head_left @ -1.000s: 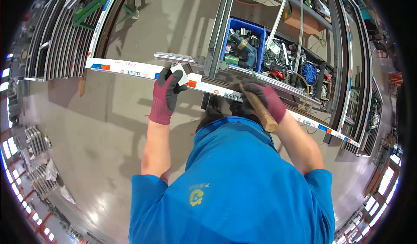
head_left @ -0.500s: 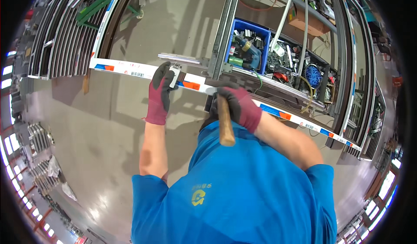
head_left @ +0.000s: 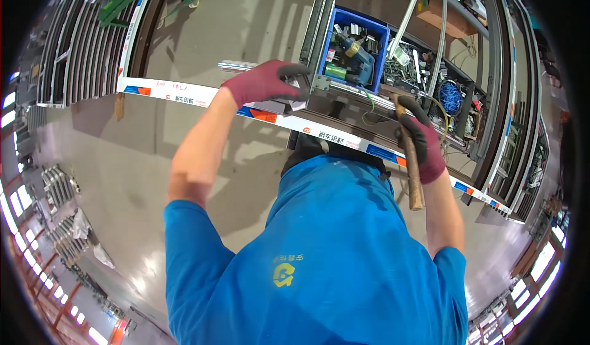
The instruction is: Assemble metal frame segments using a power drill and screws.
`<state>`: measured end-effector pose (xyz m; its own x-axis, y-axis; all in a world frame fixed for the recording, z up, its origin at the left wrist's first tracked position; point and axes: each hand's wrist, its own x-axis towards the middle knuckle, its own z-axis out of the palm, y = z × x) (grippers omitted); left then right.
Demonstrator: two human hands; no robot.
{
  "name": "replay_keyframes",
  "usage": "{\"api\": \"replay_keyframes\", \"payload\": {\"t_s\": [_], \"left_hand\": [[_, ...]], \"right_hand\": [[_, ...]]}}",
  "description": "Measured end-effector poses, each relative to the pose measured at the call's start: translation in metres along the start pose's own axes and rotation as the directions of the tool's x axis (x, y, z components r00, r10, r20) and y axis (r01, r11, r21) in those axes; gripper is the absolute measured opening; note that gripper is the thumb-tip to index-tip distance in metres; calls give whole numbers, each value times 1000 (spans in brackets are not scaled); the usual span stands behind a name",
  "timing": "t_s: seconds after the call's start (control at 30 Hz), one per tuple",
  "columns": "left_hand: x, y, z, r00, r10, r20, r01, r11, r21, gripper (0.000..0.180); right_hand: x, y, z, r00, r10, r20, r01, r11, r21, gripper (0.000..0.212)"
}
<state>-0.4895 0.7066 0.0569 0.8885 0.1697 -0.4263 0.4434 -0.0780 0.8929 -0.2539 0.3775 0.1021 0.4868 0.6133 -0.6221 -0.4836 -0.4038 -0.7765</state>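
Note:
My left hand (head_left: 264,86), in a maroon and dark grey glove, reaches over the near rail of a frame (head_left: 209,96), its fingers and thumb apart. Below its fingertips lies a small silver metal piece (head_left: 297,105) beside the rail; part of it is hidden. My right hand (head_left: 424,141), gloved alike, is wrapped round a wooden-handled hammer (head_left: 413,176) above the rail's right part. The handle's end points toward me, and the hammer's head is mostly hidden at the glove.
Beyond the rail, a blue crate (head_left: 385,49) holds a power drill (head_left: 362,59) and metal parts. Right of it are loose hardware and a blue coil (head_left: 450,97). A crossbar (head_left: 314,38) meets the near rail. Stacked profiles (head_left: 83,68) stand at left.
My left hand has moved right, from the metal piece it held on the rail toward the crossbar, and its fingers have spread. My right hand has carried the hammer to the right.

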Motion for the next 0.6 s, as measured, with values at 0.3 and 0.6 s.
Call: {"api": "replay_keyframes", "payload": {"t_s": [0.3,0.6], "left_hand": [[50,-14,-4,879,-327,347,118,854,507,60],[29,-5,-4,848,-430,312,368,899,238,74]], "right_hand": [[34,3,-49,987,149,65,-152,987,55,46],[72,-25,-53,964,-187,189,217,964,-152,76]]}}
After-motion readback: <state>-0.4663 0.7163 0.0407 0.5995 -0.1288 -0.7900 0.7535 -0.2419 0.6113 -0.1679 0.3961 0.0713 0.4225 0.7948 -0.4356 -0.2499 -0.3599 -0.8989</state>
